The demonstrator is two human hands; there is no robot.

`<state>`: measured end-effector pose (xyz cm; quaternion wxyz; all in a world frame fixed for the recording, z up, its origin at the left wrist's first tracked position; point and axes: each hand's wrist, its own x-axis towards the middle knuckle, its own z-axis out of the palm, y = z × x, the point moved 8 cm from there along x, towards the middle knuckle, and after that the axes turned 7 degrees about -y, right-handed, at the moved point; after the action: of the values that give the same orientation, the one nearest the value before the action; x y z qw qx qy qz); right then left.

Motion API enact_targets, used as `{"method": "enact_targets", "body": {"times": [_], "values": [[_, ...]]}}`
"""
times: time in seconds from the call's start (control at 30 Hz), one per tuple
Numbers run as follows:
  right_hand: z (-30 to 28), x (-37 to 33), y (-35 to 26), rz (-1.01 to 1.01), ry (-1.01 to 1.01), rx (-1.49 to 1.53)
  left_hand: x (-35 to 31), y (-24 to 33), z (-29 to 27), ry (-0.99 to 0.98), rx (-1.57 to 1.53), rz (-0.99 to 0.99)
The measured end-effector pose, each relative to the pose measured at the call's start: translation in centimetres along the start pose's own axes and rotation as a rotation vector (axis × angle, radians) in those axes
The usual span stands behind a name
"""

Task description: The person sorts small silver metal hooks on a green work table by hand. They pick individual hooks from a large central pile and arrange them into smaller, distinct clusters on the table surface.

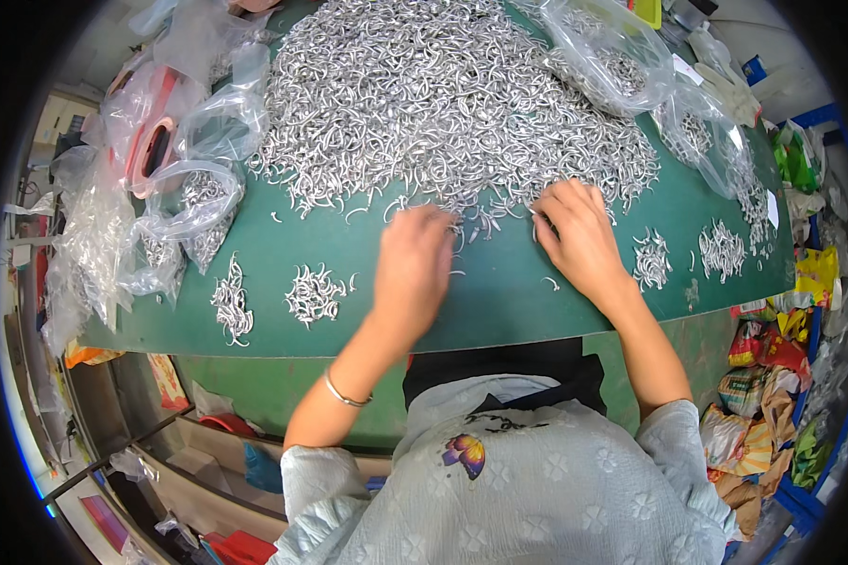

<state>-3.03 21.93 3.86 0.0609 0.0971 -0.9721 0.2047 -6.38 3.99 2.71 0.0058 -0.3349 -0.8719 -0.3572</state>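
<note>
A large heap of small curved silvery metal pieces [415,104] covers the far middle of the green table [499,311]. My left hand [413,268] is at the heap's near edge, smeared by motion, and its fingertips are hard to make out. To its right, my right hand [579,235] rests its fingertips on the same edge. Its thumb stands apart from the bent fingers, and nothing shows in its grasp. A few loose pieces lie between the hands. Small piles [316,295] of the same pieces sit on the left, and other small piles [722,252] on the right.
Clear plastic bags [207,202] holding pieces crowd the table's left side, around a pink-handled tool [155,155]. More bags [622,71] lie at the back right. Colourful packets [744,414] stand on a rack to the right. Open drawers or bins [226,461] are below left.
</note>
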Motion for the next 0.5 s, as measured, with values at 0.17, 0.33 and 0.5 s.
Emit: {"method": "enact_targets", "body": {"times": [0.17, 0.33, 0.5], "values": [[-1.2, -1.0, -1.2, -0.068, 0.031, 0.079, -0.6, 1.8, 2.8, 0.066, 0.106, 0.003], [-0.4, -1.2, -0.2, -0.029, 0.014, -0.100, -0.3, 1.0, 2.9, 0.105, 0.127, -0.013], [0.7, 1.1, -2.9, -0.080, 0.058, -0.013, -1.8, 2.5, 2.6, 0.070, 0.095, -0.032]]}}
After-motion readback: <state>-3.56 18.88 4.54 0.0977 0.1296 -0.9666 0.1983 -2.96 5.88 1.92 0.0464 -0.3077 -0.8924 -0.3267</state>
